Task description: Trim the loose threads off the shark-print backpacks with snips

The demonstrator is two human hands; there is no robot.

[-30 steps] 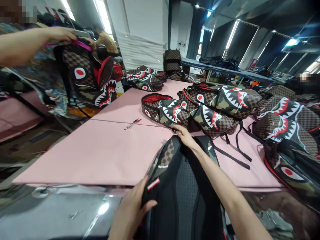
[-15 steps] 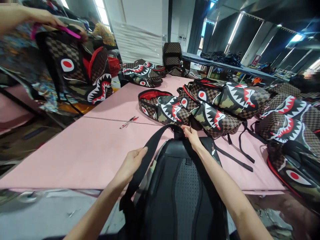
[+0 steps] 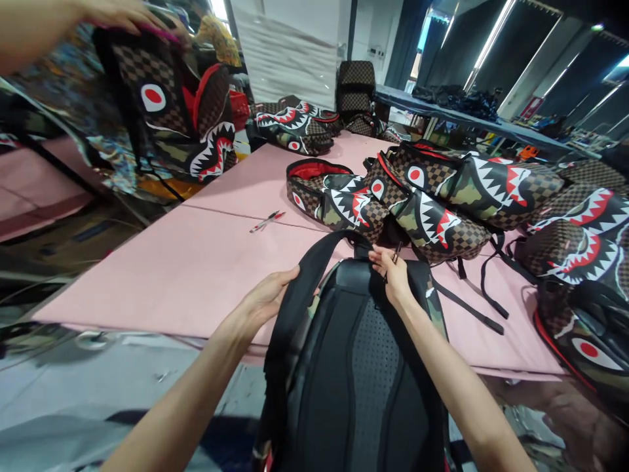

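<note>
A black backpack (image 3: pixel 339 367) stands in front of me with its padded back panel toward me, at the table's near edge. My left hand (image 3: pixel 269 296) is closed around the edge of its wide black shoulder strap (image 3: pixel 303 288), left of the bag. At the top, my right hand (image 3: pixel 390 270) is bent with its fingertips by the strap's upper end, near the carry handle. A thin dark tool (image 3: pixel 397 253) sticks up from the right fingers; its kind is unclear. My right fingers partly hide the strap's join.
Several checkered shark-mouth backpacks (image 3: pixel 432 223) lie across the pink table (image 3: pixel 196 262), behind and to the right. Pens (image 3: pixel 266 221) lie left of centre. At upper left, another person's hand (image 3: pixel 113 16) holds up a similar backpack (image 3: pixel 162 111). Loose straps (image 3: pixel 469 305) trail on the right.
My view has shifted a little, so the table things sit further right and higher. My left hand has slid slightly up along the strap; the right stays near the bag's top.
</note>
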